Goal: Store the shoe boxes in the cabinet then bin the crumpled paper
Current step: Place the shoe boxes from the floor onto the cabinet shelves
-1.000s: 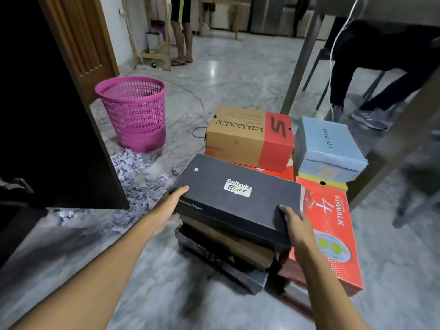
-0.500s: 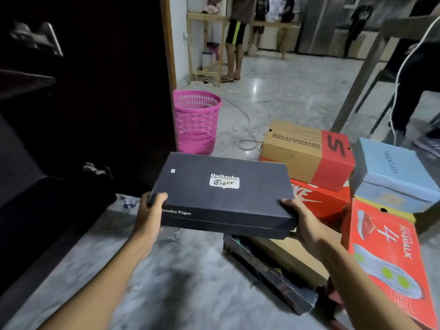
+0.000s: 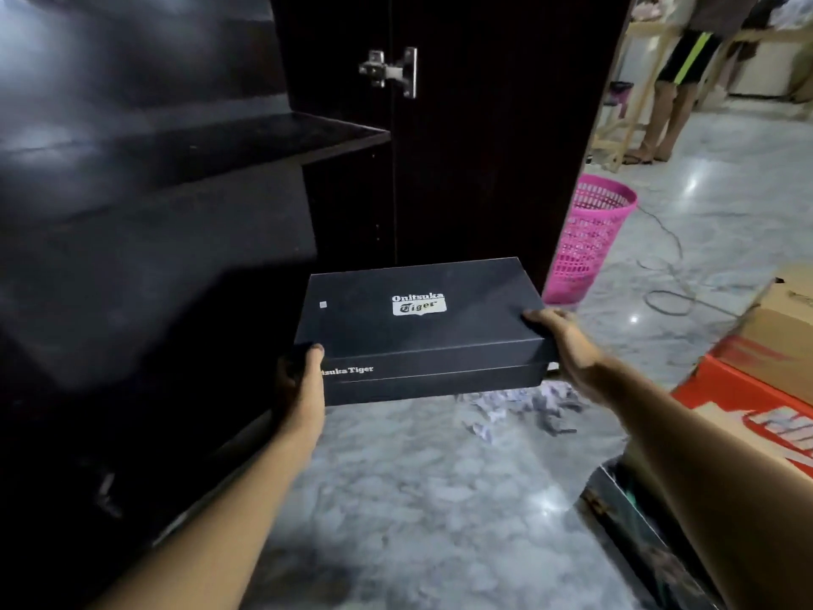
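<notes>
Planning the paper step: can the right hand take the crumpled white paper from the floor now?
Probably not: the right hand is occupied, holding the black cardboard shoe box together with the left hand.

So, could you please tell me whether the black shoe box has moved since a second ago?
Yes. The black shoe box was lifted and carried left, from right of the pink basket toward the cabinet.
</notes>
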`<state>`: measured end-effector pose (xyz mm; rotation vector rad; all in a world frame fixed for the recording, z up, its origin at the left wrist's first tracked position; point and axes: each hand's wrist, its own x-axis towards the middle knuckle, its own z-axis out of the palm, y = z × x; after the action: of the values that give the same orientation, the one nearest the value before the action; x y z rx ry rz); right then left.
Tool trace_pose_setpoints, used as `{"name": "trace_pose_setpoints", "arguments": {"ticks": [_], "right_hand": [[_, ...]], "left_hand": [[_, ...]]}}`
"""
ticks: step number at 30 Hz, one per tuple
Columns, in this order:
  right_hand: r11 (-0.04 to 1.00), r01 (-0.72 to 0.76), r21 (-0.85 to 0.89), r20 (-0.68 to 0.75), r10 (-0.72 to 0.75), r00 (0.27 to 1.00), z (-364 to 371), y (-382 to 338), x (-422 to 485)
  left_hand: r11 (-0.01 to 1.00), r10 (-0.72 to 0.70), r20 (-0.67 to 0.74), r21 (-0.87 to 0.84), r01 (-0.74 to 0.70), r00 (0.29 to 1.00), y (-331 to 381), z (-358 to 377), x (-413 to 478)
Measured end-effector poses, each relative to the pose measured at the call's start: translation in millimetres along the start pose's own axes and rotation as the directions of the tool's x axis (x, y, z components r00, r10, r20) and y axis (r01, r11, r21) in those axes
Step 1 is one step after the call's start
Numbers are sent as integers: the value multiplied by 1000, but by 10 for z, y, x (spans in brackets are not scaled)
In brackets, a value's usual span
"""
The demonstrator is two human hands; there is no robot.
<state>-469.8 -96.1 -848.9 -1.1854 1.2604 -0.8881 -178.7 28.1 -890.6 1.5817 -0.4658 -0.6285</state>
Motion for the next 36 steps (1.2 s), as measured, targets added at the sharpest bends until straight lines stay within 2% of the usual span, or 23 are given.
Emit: {"name": "trace_pose_setpoints", "arguments": {"ticks": [4,8,13,15,18,22,27,30,36], "right_hand": [[1000,-9,29,138,5,990,587,2,353],[993,16,114,181,-36,983,1304,37,541],[990,40,136,207,-67,976,2085,237,676],[988,86,129,198,-110,974,2309,372,748],[988,90,128,197,-114,974,2585,538,830],[992,66,105,296,-95,950,2846,747,844],[995,87,54,436,-102,894,3097,1022,915],[991,106,81,452,-132,882,3214,1090,998],[992,101,71,481,-123,868,3383,1280,1116]], "left_hand": [[995,-99,-65,20,101,993,-45,-422,299],[986,-159,-199,19,166,967,-124,-736,488],[986,-164,-453,-51,158,876,-291,-1056,619],[984,-177,-511,-77,160,841,-464,-1153,662],[982,-185,-514,-80,168,838,-612,-1223,655],[978,-209,-559,-106,180,803,-744,-1394,781],[975,-209,-593,-62,215,778,-951,-1585,891],[979,-147,-596,24,200,789,-1067,-1618,981],[927,-106,-610,225,300,785,-1147,-1483,1067]]}}
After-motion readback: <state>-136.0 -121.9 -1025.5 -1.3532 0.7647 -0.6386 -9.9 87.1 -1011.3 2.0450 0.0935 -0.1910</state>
